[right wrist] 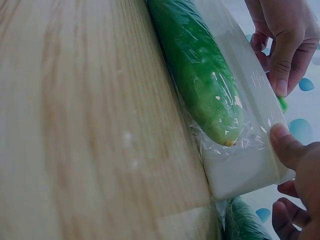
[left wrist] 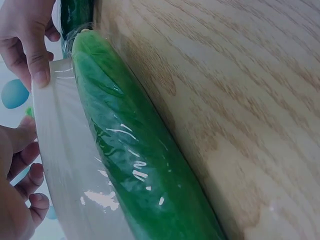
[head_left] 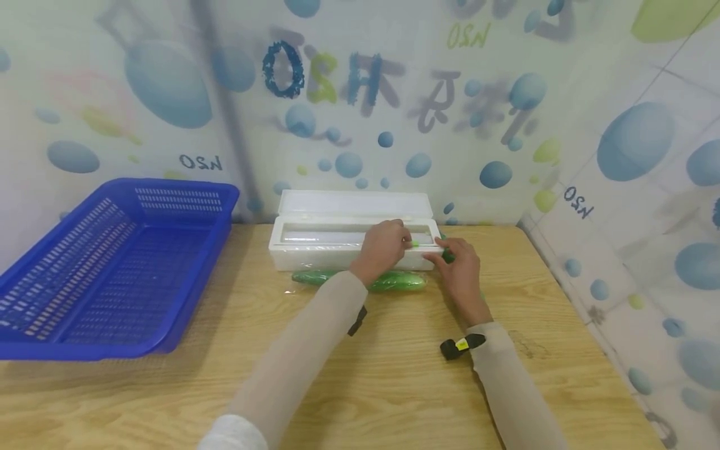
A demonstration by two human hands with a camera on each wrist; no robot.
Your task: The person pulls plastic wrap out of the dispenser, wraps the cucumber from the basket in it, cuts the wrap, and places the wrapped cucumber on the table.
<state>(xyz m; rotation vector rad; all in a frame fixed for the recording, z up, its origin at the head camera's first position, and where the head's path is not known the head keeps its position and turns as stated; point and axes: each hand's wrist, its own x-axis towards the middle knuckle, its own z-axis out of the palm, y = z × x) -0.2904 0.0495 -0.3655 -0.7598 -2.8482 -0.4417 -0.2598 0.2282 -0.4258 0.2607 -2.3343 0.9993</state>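
Observation:
A white cling film box point(head_left: 306, 257) stands by the wall with its lid point(head_left: 354, 204) raised. At the box's front edge, my left hand point(head_left: 382, 249) pinches a small green slide cutter point(head_left: 415, 244), its thumb on it in the right wrist view. My right hand point(head_left: 462, 270) grips the box's right end, thumb point(right wrist: 286, 145) pressed on the edge. A cucumber point(head_left: 399, 281) under shiny clear film lies along the front of the box, its stem end showing in the left wrist view. Beyond the right end, partly hidden by my right hand, is another film-covered green cucumber point(right wrist: 242, 220).
To the left, a large blue plastic basket point(head_left: 163, 331) with slotted sides stands on the wooden table point(head_left: 394, 387). A patterned wall point(head_left: 349, 131) rises right behind the box, and another wall point(head_left: 635, 250) borders the table on the right.

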